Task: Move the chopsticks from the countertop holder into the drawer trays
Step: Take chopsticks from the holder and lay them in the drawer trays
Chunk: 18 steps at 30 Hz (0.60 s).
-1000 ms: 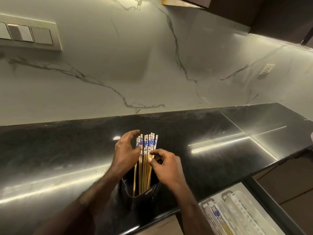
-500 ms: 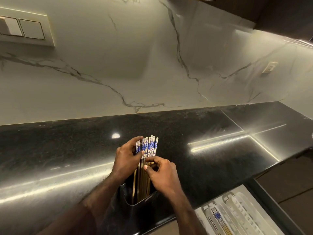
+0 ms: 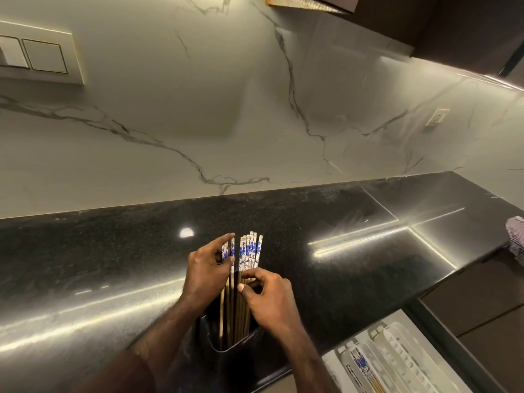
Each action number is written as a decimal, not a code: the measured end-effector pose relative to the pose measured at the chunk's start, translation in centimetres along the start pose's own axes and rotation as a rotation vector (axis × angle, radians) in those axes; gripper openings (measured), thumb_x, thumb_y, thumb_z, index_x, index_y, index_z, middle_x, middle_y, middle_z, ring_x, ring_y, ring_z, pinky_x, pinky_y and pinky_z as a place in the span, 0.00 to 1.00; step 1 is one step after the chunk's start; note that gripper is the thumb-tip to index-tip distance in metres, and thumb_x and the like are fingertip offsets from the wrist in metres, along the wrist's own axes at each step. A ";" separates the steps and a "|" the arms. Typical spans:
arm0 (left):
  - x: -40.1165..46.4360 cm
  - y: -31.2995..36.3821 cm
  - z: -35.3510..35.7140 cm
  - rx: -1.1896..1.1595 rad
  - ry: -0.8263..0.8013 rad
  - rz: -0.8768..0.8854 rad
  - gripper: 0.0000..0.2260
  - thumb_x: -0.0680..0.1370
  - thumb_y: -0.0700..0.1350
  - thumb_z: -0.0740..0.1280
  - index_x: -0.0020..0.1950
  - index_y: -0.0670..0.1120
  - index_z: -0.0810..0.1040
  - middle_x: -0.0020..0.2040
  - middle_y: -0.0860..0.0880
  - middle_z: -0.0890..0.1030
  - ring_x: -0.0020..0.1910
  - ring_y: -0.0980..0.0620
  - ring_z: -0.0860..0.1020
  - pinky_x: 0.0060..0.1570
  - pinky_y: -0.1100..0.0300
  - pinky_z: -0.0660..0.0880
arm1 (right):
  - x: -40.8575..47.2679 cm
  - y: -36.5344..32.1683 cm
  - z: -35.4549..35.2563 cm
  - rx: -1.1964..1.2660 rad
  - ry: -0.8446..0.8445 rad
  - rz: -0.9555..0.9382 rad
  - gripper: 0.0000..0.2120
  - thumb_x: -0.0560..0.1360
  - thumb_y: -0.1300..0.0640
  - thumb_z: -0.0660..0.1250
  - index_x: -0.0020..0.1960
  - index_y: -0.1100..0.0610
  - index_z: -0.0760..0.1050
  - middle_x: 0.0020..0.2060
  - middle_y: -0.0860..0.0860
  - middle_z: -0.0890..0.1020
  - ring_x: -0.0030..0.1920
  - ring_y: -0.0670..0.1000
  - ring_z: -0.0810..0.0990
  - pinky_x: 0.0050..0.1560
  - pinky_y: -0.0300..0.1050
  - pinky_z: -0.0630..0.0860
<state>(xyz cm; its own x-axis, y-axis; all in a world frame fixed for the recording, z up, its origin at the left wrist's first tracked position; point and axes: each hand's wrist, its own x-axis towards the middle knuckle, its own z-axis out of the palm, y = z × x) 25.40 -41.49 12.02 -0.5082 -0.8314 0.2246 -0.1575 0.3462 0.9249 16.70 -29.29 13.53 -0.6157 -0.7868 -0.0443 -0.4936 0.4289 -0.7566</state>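
The dark holder (image 3: 226, 340) stands on the black bench (image 3: 113, 265) at its near edge, and it serves as the anchor for everything else. The chopsticks (image 3: 249, 251) stand upright in it, blue-patterned tops fanned above its rim, wooden shafts running down inside.

The left hand (image 3: 205, 275) sits just left of the holder's opening, fingers curled round a few sticks near their patterned tops, thumb pressing them in; it seems to be peeling that small group away from the rest so it can lift cleanly. The right hand (image 3: 269, 299) is just right of the opening and lower, thumb and forefinger nearly closed in a pinch against the shafts of the larger group, probably steadying them so they do not ride up or spill. Whether it truly grips one stick I cannot tell.

Right of the holder and below the bench edge, the drawer (image 3: 442, 333) stands open with pale trays (image 3: 402, 355); the tray nearest the holder already carries some patterned chopsticks (image 3: 364, 367). Most sticks are not yet moved, so the task looks early to midway. A patterned cloth (image 3: 516, 236) lies far right of the holder.
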 end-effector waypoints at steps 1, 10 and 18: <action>-0.1 0.1 -0.3 -0.004 0.015 0.007 0.23 0.73 0.32 0.72 0.66 0.48 0.78 0.37 0.61 0.80 0.34 0.70 0.80 0.31 0.76 0.73 | 0.0 -0.1 0.0 -0.002 0.002 0.000 0.12 0.75 0.51 0.71 0.58 0.46 0.80 0.47 0.42 0.84 0.47 0.37 0.81 0.50 0.34 0.79; 0.7 4.4 -2.4 -0.059 0.061 0.210 0.25 0.73 0.36 0.74 0.66 0.54 0.76 0.49 0.53 0.85 0.43 0.60 0.84 0.44 0.66 0.81 | -0.7 -1.7 0.2 0.044 0.034 -0.016 0.24 0.75 0.50 0.70 0.70 0.43 0.69 0.60 0.46 0.81 0.53 0.39 0.79 0.59 0.44 0.78; 0.7 10.0 -3.2 -0.137 0.031 0.337 0.25 0.71 0.35 0.75 0.63 0.56 0.77 0.50 0.58 0.84 0.44 0.64 0.84 0.46 0.71 0.79 | -2.1 -2.3 -1.3 0.183 0.022 -0.088 0.15 0.77 0.51 0.68 0.64 0.50 0.77 0.49 0.46 0.85 0.47 0.39 0.82 0.44 0.29 0.75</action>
<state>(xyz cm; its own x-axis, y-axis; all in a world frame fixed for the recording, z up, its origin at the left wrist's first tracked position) 26.16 -40.01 22.41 -0.4863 -0.6937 0.5312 0.1306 0.5435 0.8292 18.39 -28.07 16.23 -0.5895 -0.8068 0.0400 -0.4272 0.2694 -0.8631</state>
